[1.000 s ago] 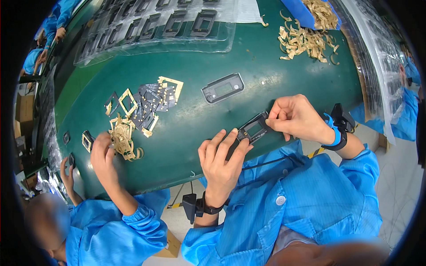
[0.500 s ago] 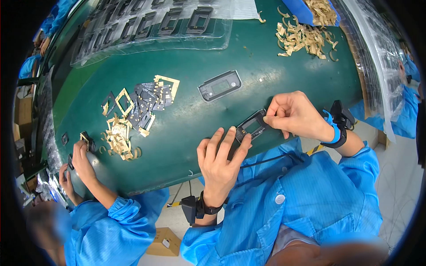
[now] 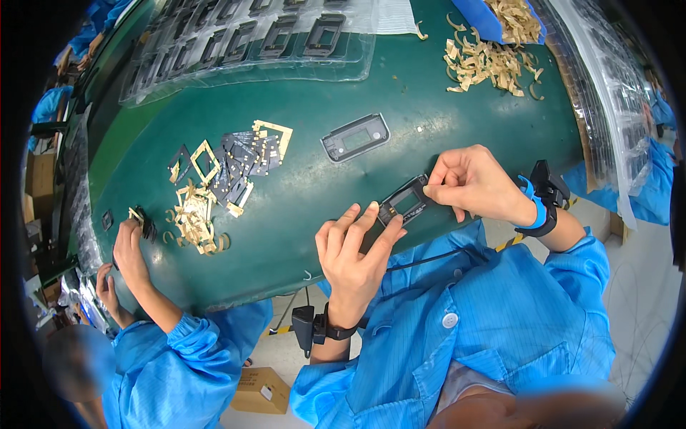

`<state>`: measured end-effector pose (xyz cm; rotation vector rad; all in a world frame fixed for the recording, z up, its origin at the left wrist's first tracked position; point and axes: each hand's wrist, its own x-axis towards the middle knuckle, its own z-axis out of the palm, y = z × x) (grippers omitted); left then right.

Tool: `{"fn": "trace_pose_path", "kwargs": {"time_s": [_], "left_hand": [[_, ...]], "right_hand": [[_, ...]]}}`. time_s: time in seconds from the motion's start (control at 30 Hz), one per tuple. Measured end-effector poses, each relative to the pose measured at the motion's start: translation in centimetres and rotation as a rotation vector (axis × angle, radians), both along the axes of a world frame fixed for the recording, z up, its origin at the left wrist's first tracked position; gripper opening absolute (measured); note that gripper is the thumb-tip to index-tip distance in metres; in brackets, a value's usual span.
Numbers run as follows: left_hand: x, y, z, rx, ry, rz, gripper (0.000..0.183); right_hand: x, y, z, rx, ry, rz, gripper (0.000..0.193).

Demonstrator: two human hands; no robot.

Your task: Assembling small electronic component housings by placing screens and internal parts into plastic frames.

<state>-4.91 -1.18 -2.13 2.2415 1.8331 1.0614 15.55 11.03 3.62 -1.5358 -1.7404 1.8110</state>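
Observation:
A black rectangular plastic frame (image 3: 407,203) with a window in its middle lies tilted near the table's front edge. My left hand (image 3: 350,254) grips its left end, with fingertips on the far side and thumb on the near side. At the frame's right end, my right hand (image 3: 475,187) has thumb and forefinger pinched together by the corner; whatever is between them is hidden. A second, grey-rimmed frame (image 3: 356,139) rests on the green table (image 3: 307,111) beyond my hands.
Clear plastic trays (image 3: 250,74) of black frames stand at the far left. Flat dark pieces (image 3: 243,161) lie beside curled tan strips (image 3: 196,222). More strips (image 3: 486,68) spill from a blue container (image 3: 477,16) at far right. A co-worker's hand (image 3: 130,250) works at left.
My hands and the frame have hardly moved. At the left, the co-worker's nearer hand has shifted slightly, around the small dark pieces.

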Motion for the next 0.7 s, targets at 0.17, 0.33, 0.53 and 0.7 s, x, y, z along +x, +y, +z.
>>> {"fn": "trace_pose_path", "kwargs": {"time_s": [0.17,0.33,0.53,0.7], "left_hand": [[0.1,-0.2,0.1,0.018,0.025,0.005,0.036],[0.0,-0.1,-0.1,0.02,0.025,0.005,0.034],[-0.1,0.0,0.1,0.008,0.014,0.001,0.034],[-0.1,0.0,0.2,-0.007,0.004,0.011,0.033]], "right_hand": [[0.1,0.2,0.3,-0.053,0.002,0.007,0.017],[0.4,0.4,0.2,-0.101,0.004,0.013,0.017],[2.0,0.7,-0.6,0.349,0.082,0.075,0.018],[1.8,0.8,-1.3,1.115,0.011,0.467,0.051]]}}
